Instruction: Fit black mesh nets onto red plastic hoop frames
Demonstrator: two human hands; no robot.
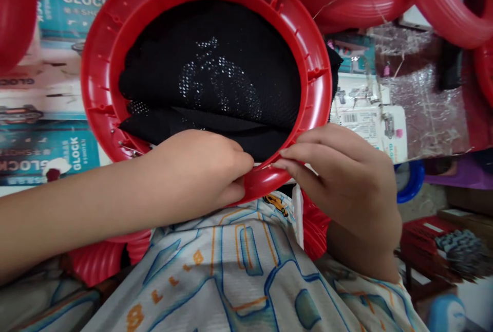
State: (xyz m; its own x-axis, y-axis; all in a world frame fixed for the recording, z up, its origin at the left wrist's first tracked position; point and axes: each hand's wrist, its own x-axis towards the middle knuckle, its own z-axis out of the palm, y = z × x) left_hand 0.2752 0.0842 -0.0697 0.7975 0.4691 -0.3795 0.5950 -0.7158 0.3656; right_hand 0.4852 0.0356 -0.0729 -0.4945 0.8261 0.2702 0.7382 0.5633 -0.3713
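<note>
Red ring (320, 83): one, glossy, small ribs along its channel, before the torso, near edge at the patterned shirt (246, 265)
Black mesh (231, 70): one, perforated, creased, showing through the opening
Left hand (215, 167): fingers curled at near rim; hold hidden
Right hand (342, 178): thumb and fingertips close together at rim; pinch cannot be told
Edge room: narrow gap between hands; far rim beside other red rings (364, 11)

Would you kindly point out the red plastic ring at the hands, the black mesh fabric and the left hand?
Red plastic ring (318, 95): head view, right side of its band.
Black mesh fabric (215, 72): head view, middle of its visible part.
Left hand (210, 162): head view, back of the hand.
</note>
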